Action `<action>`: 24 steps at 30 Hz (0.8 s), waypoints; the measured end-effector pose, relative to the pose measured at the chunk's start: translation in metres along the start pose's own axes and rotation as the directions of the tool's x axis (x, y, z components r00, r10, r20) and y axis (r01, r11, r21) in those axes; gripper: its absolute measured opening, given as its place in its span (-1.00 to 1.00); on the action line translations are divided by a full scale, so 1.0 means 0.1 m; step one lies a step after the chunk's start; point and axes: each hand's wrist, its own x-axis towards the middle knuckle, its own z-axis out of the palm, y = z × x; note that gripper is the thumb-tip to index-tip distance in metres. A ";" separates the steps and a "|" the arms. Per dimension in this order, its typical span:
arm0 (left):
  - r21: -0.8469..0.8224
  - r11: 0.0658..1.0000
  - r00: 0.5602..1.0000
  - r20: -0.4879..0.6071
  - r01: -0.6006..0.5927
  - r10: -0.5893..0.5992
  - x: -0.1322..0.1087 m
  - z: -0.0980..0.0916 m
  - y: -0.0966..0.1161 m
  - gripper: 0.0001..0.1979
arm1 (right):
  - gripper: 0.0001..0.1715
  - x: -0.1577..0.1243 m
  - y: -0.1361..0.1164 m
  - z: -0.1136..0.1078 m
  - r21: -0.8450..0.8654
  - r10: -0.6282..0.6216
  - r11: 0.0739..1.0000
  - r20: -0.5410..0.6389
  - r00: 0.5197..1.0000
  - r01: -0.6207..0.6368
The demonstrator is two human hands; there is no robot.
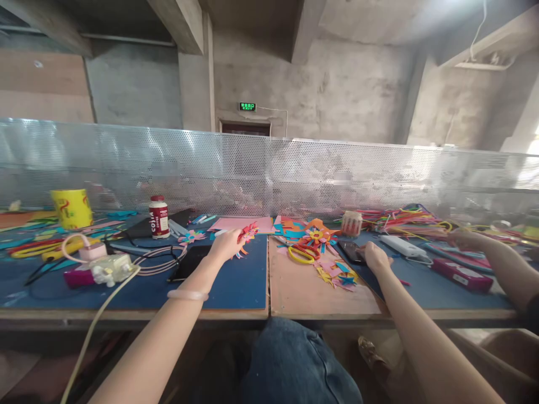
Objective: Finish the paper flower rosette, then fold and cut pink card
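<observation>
While our left hand (227, 245) pinches a red paper flower (248, 232) above the table (236, 286), our right hand (376, 258) rests, fingers curled, against a phone (351, 251).

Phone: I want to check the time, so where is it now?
In the head view, the phone lies right of centre on the table, at the right hand, just right of the yellow ring and paper flowers.

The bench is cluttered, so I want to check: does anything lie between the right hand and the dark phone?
Nothing visible does. The right hand rests at the edge of the phone. The paper cut-outs lie beside it on the board, not between. The left hand holds a paper flower, apart from both.
</observation>
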 end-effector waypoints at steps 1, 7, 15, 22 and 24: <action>-0.001 1.000 1.000 -0.003 0.000 0.000 0.00 0.00 0.00 -0.73 | -0.51 0.00 -0.01 -0.01 0.029 0.010 1.000 0.003 1.000 -0.010; -0.007 1.000 1.000 0.002 0.007 -0.007 -0.01 -0.01 -0.01 -0.73 | -0.48 -0.07 -0.05 -0.06 0.139 0.026 0.990 -0.053 0.998 -0.018; 0.005 1.000 1.000 -0.007 -0.027 0.027 -0.05 -0.03 0.04 -0.74 | -0.50 -0.13 -0.06 -0.10 0.160 0.023 0.987 -0.098 0.995 -0.007; -0.036 0.999 1.000 -0.016 0.018 -0.019 -0.04 0.00 0.01 -0.73 | -0.52 -0.14 -0.04 -0.13 0.110 0.060 0.993 -0.082 0.995 -0.050; -0.055 0.998 1.000 -0.018 0.014 -0.016 -0.04 -0.01 0.01 -0.73 | -0.54 -0.17 -0.04 -0.16 0.070 0.084 0.995 -0.112 0.990 -0.076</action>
